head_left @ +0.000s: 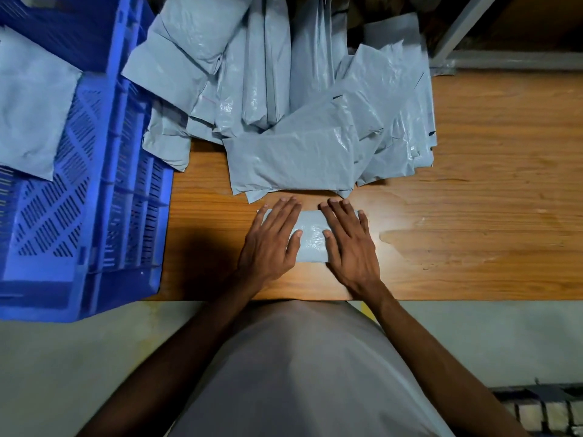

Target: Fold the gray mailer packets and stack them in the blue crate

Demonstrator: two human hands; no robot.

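Note:
A folded gray mailer packet [310, 239] lies on the wooden table [473, 216] near its front edge. My left hand [273, 241] presses flat on the packet's left part, fingers straight. My right hand [348, 244] presses flat on its right part, fingers spread. Behind the hands a loose pile of gray mailer packets [284, 99] spreads across the back of the table. The blue crate [104, 200] stands at the left, and a gray packet [30, 111] lies inside it.
The table's front edge runs just below my wrists. Bare wood stretches to the right of the pile. A metal frame leg [463, 29] stands at the back right. The crate overhangs the table's front left corner.

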